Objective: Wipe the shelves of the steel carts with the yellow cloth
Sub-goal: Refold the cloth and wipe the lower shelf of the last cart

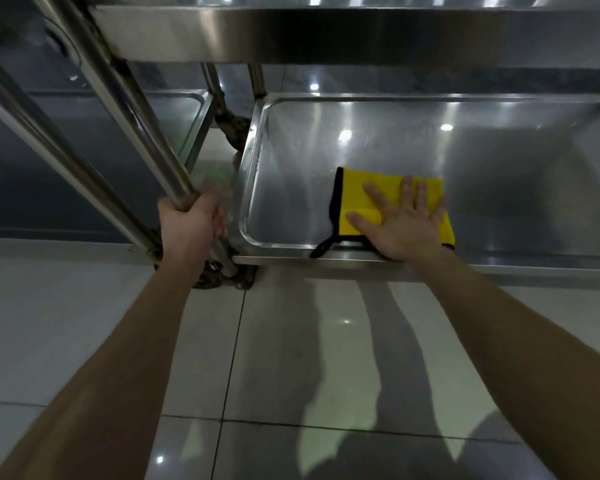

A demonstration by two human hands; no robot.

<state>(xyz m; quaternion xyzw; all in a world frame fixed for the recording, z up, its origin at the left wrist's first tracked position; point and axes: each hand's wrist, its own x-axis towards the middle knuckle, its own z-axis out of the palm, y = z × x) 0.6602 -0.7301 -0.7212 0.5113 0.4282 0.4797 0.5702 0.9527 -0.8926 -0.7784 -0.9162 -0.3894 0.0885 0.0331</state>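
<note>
Presently the yellow cloth (361, 199) lies flat on the lower shelf (326, 143) of the steel cart (291, 32), close to the shelf's near rim. The right hand (402, 226) rests palm-down on top of it. Its fingers (378, 197) are straight and spread, pointing away from the person toward the back of the shelf, with the thumb lying out to the left on the cloth. The hand covers the right half of the cloth; the left half shows clear of it.

The left hand (191, 220) grips the upright tube (129, 109) at the cart's near left corner, fingers curled round it just above the caster (215, 277).

Edges: the shelf has a raised rim with a rounded near-left corner. The cloth's near edge sits just beside the front rim. Bare steel lies open to the left as far as the side rim, behind as far as the back rim, and to the right out of view. The upper shelf (326, 43) overhangs the work area.

Condition of cloth: bright yellow, with a fold line across it, black binding along its left edge, and a black loop (323, 249) at the near left corner draped over the front rim. The steel around it reflects ceiling lights.
</note>
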